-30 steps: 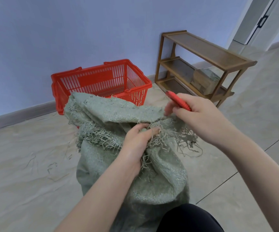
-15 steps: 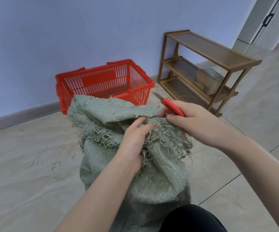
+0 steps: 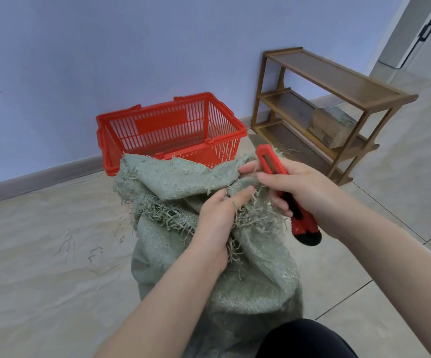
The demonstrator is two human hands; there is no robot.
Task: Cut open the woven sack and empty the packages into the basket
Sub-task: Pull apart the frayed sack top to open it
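Head view: one camera looks down at both hands over a sack on the floor.
Sack [image 3: 261, 275]: it stands on the floor just in front of the basket, bulging and rounded, with its top slumped open. Its cloth hides whatever is inside.
Basket [image 3: 222, 139]: red plastic with slatted walls and a solid panel on the far side, set against the wall. Through the slats only its own walls show, and the sack's top covers its near lower part.
Sack cloth: grey-green coarse weave, with the cut edge frayed into a fringe of loose strips.
Left hand [image 3: 217, 215]: its fingers curl into the frayed cloth at the sack's mouth and grip it.
Right hand [image 3: 304, 187]: it is wrapped round a red utility knife [image 3: 271, 161], tip pointing up and away, black end below the palm. Its fingertips touch the cloth edge.
Blade: I cannot tell whether it is out.
Floor [image 3: 41, 254]: pale tiles scattered with loose fibres [image 3: 93, 254].
Shelf rack [image 3: 338, 78]: brown wood, three tiers, with a brownish box [image 3: 333, 125] on the middle tier.
Cut off: a dark rounded shape [image 3: 304, 339] at the bottom edge.
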